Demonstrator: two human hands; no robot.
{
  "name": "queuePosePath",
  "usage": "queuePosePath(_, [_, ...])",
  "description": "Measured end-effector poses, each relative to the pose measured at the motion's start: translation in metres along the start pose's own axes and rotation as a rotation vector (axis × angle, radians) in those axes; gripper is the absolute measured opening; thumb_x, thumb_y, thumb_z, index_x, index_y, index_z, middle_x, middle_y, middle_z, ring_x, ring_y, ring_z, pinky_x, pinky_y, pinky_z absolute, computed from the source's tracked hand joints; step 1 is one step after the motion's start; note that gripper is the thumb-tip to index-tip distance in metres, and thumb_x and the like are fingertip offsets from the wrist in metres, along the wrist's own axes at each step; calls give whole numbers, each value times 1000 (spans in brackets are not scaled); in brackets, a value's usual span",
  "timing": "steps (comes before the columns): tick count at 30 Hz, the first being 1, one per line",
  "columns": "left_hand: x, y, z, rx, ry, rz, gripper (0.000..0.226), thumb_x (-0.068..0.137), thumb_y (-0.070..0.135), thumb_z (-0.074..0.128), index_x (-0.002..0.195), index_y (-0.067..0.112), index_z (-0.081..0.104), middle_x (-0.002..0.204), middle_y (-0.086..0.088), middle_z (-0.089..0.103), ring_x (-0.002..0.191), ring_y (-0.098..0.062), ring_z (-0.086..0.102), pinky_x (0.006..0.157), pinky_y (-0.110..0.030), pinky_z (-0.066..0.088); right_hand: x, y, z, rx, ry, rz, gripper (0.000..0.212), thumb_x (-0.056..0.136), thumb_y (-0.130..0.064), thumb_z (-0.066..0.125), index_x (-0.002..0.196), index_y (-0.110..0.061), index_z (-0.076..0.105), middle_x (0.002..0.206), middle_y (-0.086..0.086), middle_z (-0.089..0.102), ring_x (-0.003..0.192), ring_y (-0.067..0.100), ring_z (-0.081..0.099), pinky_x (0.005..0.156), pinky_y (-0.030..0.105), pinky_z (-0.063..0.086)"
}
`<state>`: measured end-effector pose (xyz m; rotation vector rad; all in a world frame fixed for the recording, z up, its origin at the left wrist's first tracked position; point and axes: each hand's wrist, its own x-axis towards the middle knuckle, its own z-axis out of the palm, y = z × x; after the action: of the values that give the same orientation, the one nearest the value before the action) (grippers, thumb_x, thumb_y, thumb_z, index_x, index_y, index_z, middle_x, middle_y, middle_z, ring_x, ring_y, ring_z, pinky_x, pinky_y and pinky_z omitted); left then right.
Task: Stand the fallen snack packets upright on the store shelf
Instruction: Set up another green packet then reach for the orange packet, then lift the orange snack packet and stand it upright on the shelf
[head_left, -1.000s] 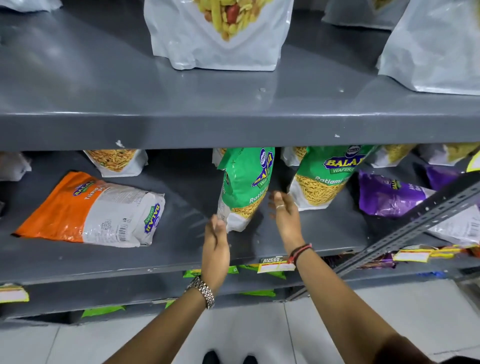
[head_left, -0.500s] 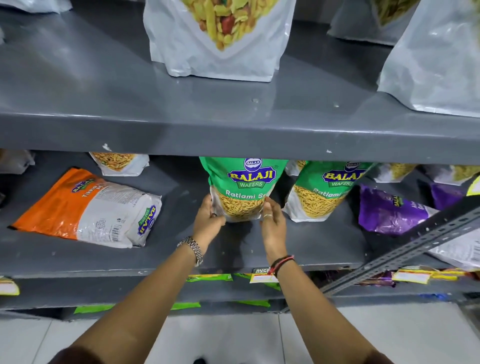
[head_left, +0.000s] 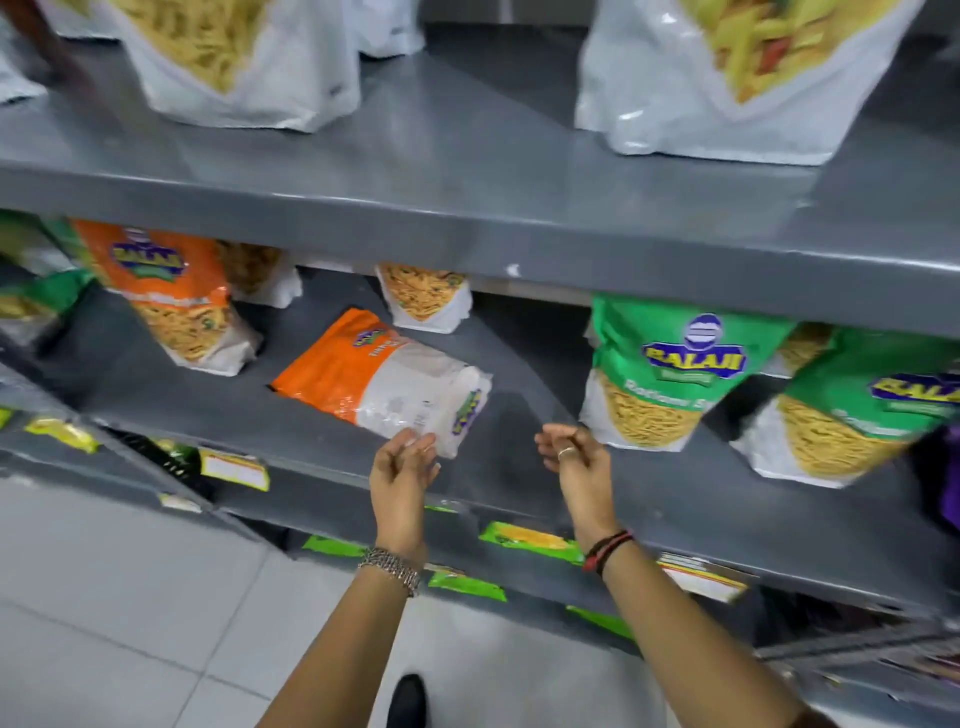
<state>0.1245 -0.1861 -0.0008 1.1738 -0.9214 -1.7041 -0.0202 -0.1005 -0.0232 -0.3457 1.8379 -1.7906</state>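
Orange packet (head_left: 379, 379) was found lying flat on the shelf (head_left: 519, 457), left of the green packet (head_left: 670, 374), which had been released and left upright. Left hand (head_left: 402, 475) was touching the orange packet's corner, grip apart; right hand (head_left: 576, 462) empty, grip apart. Righting judged next.

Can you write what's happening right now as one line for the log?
step: reach for fallen orange packet | left hand: open, at its near end | right hand: empty | green packet: upright | shelf
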Motion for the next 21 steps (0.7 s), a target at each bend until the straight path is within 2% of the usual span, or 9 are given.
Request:
queuePosePath(3, [28, 15, -35, -10, 57, -82, 8, 92, 11, 46, 98, 10, 51, 95, -11, 60, 78, -18, 59, 61, -18, 54, 13, -7, 43, -103, -52, -125, 28, 85, 7, 40, 91, -4, 65, 95, 15, 67, 74, -9, 61, 84, 25, 48])
queuePosePath(6, [67, 28, -60, 26, 23, -203, 19, 94, 15, 42, 79, 10, 50, 84, -10, 57, 65, -21, 57, 48, -19, 55, 32, -20, 90, -335, -44, -222, 24, 88, -7, 45, 98, -8, 66, 107, 15, 69, 98, 19, 64, 95, 39, 47])
queuePosePath(7, [77, 31, -63, 40, 7, -257, 20, 95, 17, 41, 77, 9, 49, 81, -10, 57, 61, -22, 58, 45, -21, 55, 40, -27, 101, -424, -44, -243, 23, 88, -11, 46, 99, -9, 66, 109, 16, 69, 103, 26, 62, 96, 40, 46])
queuePosePath(9, [100, 38, -69, 89, -37, -351, 22, 95, 21, 42, 84, 3, 51, 78, -11, 57, 47, -21, 63, 40, -23, 53, 58, -40, 124, -640, -90, -245, 24, 90, -18, 46, 100, -8, 66, 112, 18, 67, 108, 31, 60, 93, 37, 43])
queuePosePath(10, [109, 40, -71, 132, -62, -382, 24, 94, 22, 43, 91, 0, 50, 80, -13, 58, 44, -20, 63, 38, -24, 53, 65, -46, 133, -778, -140, -235, 27, 91, -22, 44, 100, -6, 65, 114, 20, 65, 109, 32, 59, 91, 36, 43])
queuePosePath(13, [134, 44, -87, 223, -181, -426, 30, 94, 26, 45, 104, -2, 49, 88, -18, 62, 52, -22, 64, 42, -25, 55, 82, -61, 167, -1044, -263, -55, 41, 95, -27, 35, 104, 2, 62, 120, 28, 60, 113, 38, 54, 91, 37, 41])
queuePosePath(17, [151, 48, -103, 292, -308, -361, 27, 92, 25, 48, 97, -1, 54, 78, -12, 66, 46, -11, 66, 48, -25, 57, 88, -75, 181, -1147, -322, 91, 42, 94, -24, 39, 110, 10, 57, 120, 26, 60, 111, 40, 55, 93, 40, 42])
queuePosePath(19, [158, 50, -109, 249, -328, -358, 16, 93, 21, 47, 89, 6, 52, 78, -10, 64, 46, -9, 66, 49, -24, 57, 84, -77, 182, -1158, -338, 71, 38, 92, -27, 43, 90, 6, 61, 103, 24, 64, 100, 37, 59, 83, 40, 45])
queuePosePath(21, [162, 50, -115, 217, -315, -365, 12, 94, 19, 45, 85, 12, 48, 79, -11, 62, 49, -11, 67, 50, -25, 57, 73, -74, 179, -1161, -290, 65, 38, 90, -30, 46, 58, -10, 51, 74, 11, 56, 86, 29, 58, 70, 34, 44])
